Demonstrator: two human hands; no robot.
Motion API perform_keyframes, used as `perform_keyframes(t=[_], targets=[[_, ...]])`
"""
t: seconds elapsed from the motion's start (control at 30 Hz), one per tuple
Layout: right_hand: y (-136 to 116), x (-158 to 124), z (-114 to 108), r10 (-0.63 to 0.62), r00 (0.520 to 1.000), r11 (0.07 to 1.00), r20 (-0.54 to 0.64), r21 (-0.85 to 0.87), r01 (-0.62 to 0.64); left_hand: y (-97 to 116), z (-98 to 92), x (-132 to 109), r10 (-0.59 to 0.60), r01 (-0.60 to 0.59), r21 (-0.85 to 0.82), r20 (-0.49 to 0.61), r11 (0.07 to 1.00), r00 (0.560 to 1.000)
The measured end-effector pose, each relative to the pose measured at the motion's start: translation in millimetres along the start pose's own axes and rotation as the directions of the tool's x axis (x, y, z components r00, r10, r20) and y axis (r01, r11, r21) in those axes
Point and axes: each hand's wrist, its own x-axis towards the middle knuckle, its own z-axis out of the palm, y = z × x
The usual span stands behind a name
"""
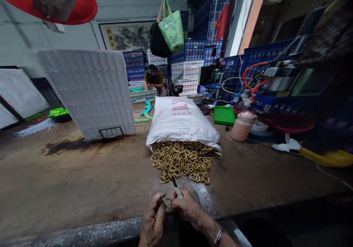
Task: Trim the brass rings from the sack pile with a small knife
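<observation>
My left hand [154, 217] is closed in a pinch on a small brass ring [168, 203] at the near edge of the brown worktable [82, 173]. My right hand [186, 206] is closed on a thin white-handled tool [176, 190] whose tip points away from me, right beside the ring. Just beyond my hands lies a heap of brass rings [182, 160] spilling from the mouth of a white sack [180, 120] lying on the table.
A white grid tray [88, 92] leans upright at the left. A pink bottle [242, 125], a green tray [224, 115] and machinery with red hoses [256, 81] stand at the right. Another person [154, 78] bends over crates at the back. Plastic wrap [82, 234] covers the near edge.
</observation>
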Motion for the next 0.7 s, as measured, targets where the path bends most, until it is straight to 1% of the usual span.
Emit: perform_keyframes(t=[0.07, 0.13, 0.27, 0.37, 0.47, 0.53, 0.63, 0.7], targets=[[0.9, -10.3, -2.8, 0.067, 0.995, 0.990, 0.071, 0.122, -0.076, 1.6, 3.8, -1.7, 0.114, -0.122, 0.088, 0.094, 0.989, 0.989], [2.9, -15.8, -4.8, 0.100, 0.990, 0.975, 0.103, 0.187, -0.118, 3.6, 7.3, -4.5, 0.182, -0.206, 0.131, 0.176, 0.970, 0.968], [6.7, -15.9, -7.4, 0.159, 0.979, 0.955, 0.130, 0.231, -0.185, 8.9, 11.1, -10.1, 0.211, -0.252, 0.149, 0.245, 0.956, 0.946], [6.0, -14.6, -7.1, 0.152, 0.976, 0.958, 0.155, 0.220, -0.184, 14.1, 11.3, -11.7, 0.188, -0.238, 0.210, 0.233, 0.948, 0.954], [3.9, -14.2, -5.4, 0.077, 0.987, 0.982, 0.140, 0.158, -0.099, 19.7, 11.9, -10.5, 0.168, -0.219, 0.294, 0.187, 0.930, 0.968], [3.6, -13.2, -4.7, -0.017, 0.998, 0.995, 0.056, 0.099, 0.012, 21.7, 13.2, -8.6, 0.189, -0.236, 0.339, 0.166, 0.911, 0.968], [4.3, -11.1, -4.6, -0.180, 0.982, 0.978, -0.047, -0.114, 0.174, 21.4, 15.9, -6.1, 0.195, -0.240, 0.356, 0.157, 0.903, 0.968], [4.0, -10.3, -4.8, -0.245, 0.966, 0.943, -0.088, -0.255, 0.216, 21.2, 18.0, -5.4, 0.178, -0.223, 0.332, 0.161, 0.916, 0.971]])
